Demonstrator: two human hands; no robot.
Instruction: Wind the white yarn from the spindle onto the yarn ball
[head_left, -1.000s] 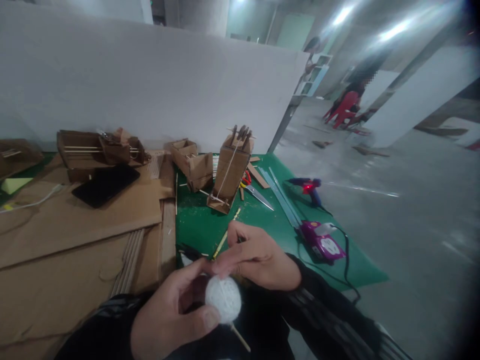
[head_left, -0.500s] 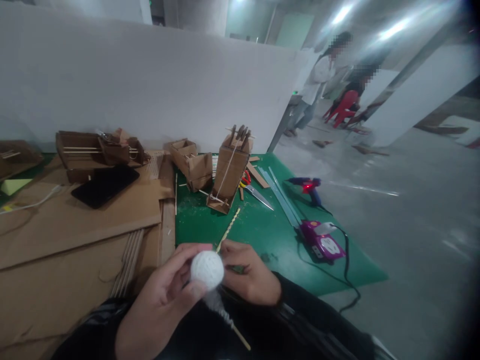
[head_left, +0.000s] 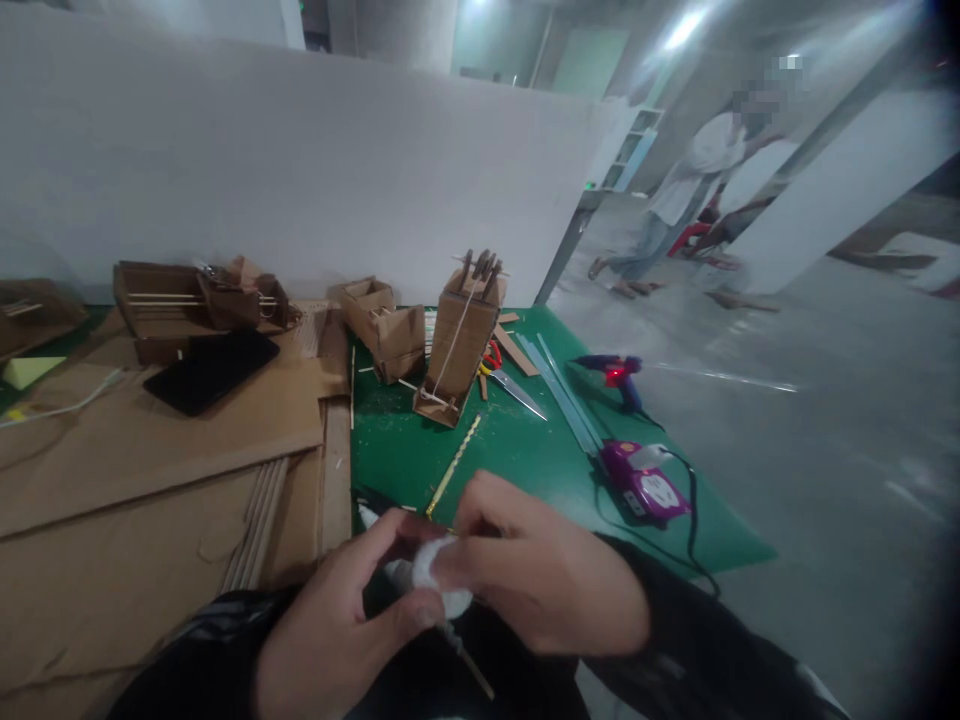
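Note:
A white, rough-surfaced ball (head_left: 455, 602), perhaps wound thread, sits low in front of me, partly covered by fingers. My left hand (head_left: 341, 625) is closed on its left side, thumb in front and fingers behind. From the right, my right hand (head_left: 544, 565) pinches the ball's upper side. A thin wooden stick (head_left: 478, 677) with greyish wrapping at its upper end slants down below the ball; whether they are joined is hidden. Beyond my hands lies a twisted yellowish rod (head_left: 454, 462). A white pointed tip (head_left: 366, 515) shows just past my left fingers.
On the green mat (head_left: 525, 470) stand a tall cardboard model (head_left: 463, 345), scissors (head_left: 517, 390), clear glue sticks (head_left: 562, 390), a glue gun (head_left: 619, 375) and a purple power strip (head_left: 645, 480) with a cord. Cardboard sheets (head_left: 150, 480) and a black phone (head_left: 214, 372) lie left. A person (head_left: 697, 180) is beyond.
My right hand has come up and left onto the ball, which has moved slightly right and down with my left hand. The white tip has come into view. The background person has moved right.

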